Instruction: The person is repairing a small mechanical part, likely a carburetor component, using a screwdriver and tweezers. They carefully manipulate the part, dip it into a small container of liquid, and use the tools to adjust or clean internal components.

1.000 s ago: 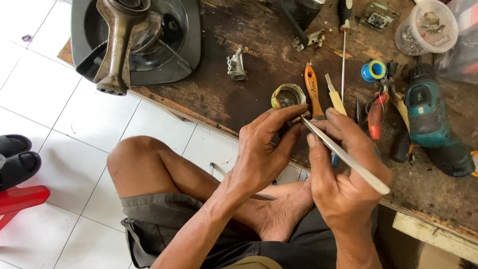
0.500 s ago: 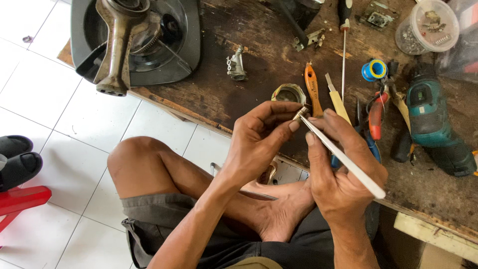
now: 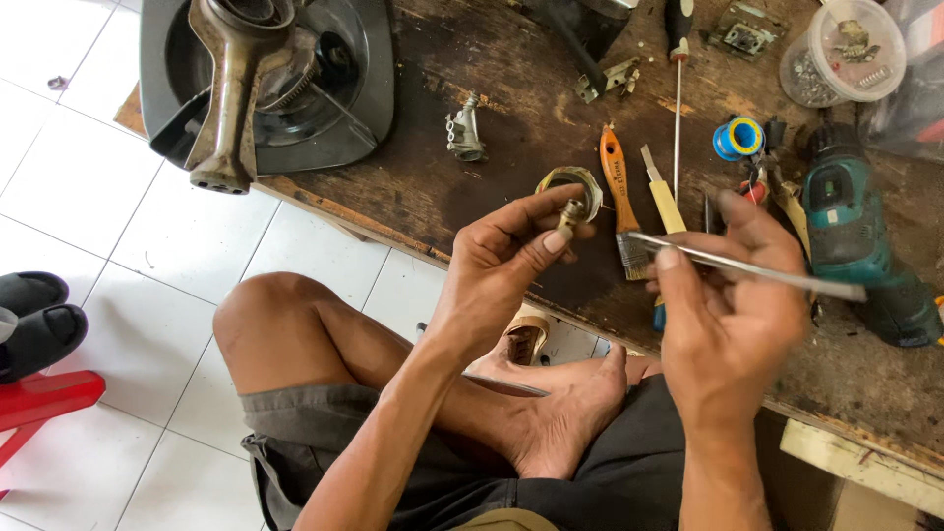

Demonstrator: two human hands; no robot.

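Note:
My left hand pinches a small brass fitting between thumb and fingertips, held above the edge of a dark wooden board. My right hand grips a thin metal rod that lies nearly level, its tip pointing left and a short gap away from the fitting. Just behind the fitting, a round brass ring rests on the board. My bare knee and foot are below the hands.
On the board lie a gas stove burner in a black pan, a small metal part, a paintbrush, a screwdriver, a blue spool, a teal power drill and a tub of screws. Black sandals sit on white tiles at left.
The rod's tip was touching the fitting; now my right hand has drawn it away to the right and levelled it. My left hand has turned the fitting slightly.

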